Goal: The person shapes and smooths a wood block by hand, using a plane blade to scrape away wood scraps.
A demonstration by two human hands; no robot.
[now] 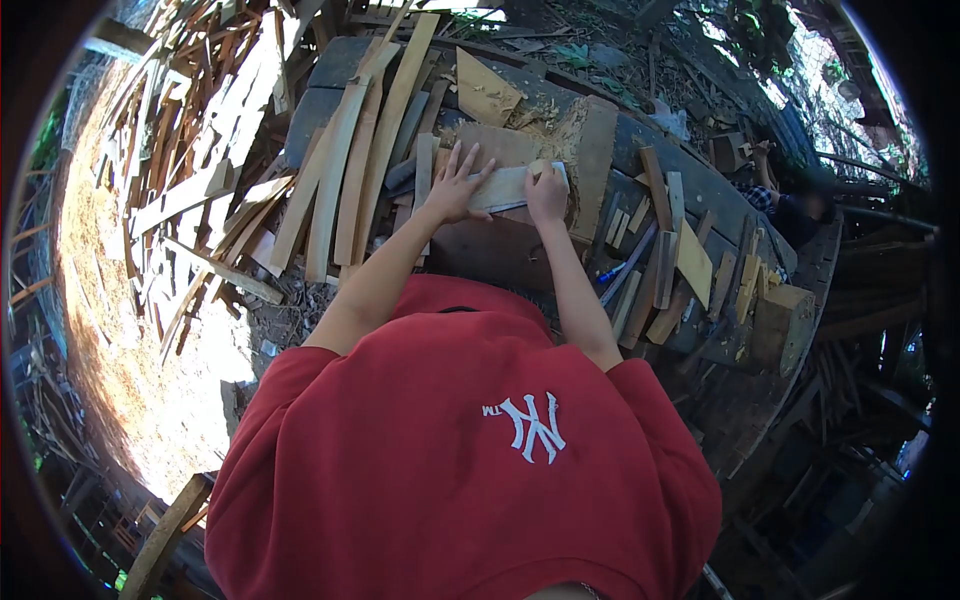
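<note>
A pale flat strip (508, 188), whitish along its lower edge, lies across a wooden block (495, 146) on the workbench. My left hand (458, 188) rests with spread fingers over the strip's left end and the block. At the strip's right end my right hand (546, 194) is closed, fingertips pressed together against its surface. I cannot tell what is pinched there. Just right of this hand stands a wider wooden piece (592, 160) with sawdust and shavings (560, 135) heaped beside it.
Long wooden strips (375, 150) lean over the bench's left side. A yellowish board (487, 85) lies at the back. Short offcuts (665, 270) and a blue pen (612, 272) lie to the right. Another person (795, 210) is at the far right. Scrap wood (190, 200) is piled at left.
</note>
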